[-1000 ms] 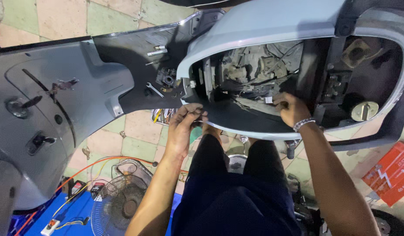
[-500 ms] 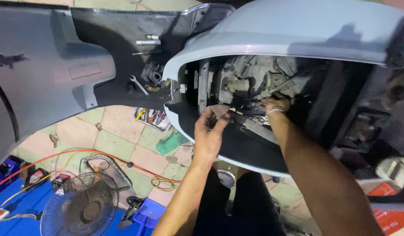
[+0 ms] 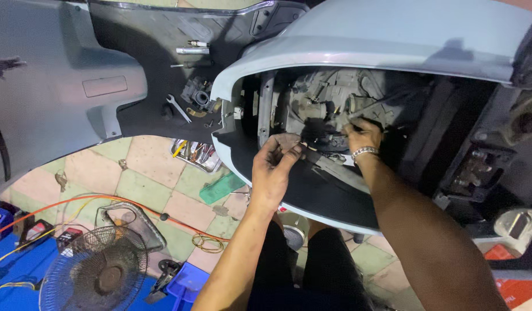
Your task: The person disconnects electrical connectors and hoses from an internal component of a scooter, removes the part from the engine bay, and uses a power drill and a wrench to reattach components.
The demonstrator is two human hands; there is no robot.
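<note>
A pale blue scooter body (image 3: 392, 40) lies open under me, its engine bay (image 3: 335, 98) exposed. My left hand (image 3: 274, 170) reaches in at the bay's front edge, fingers pinched on a small part next to a black hose or cable (image 3: 318, 131). My right hand (image 3: 364, 135), with a metal bracelet on the wrist, is deeper inside, fingers curled around the same dark cable by the engine. What exactly the fingertips grip is too dark to make out.
A wrench (image 3: 178, 107), a carburettor-like part (image 3: 198, 95) and bolts lie on the black footboard (image 3: 151, 46). Below on the tiled floor stand a small fan (image 3: 96, 273), an orange cable (image 3: 76, 204), a tool tray (image 3: 197, 152) and a green rag (image 3: 221, 187).
My view has swung right and closer to the engine bay. Both hands have moved from the bay's lower rim up into the opening, to the black cable.
</note>
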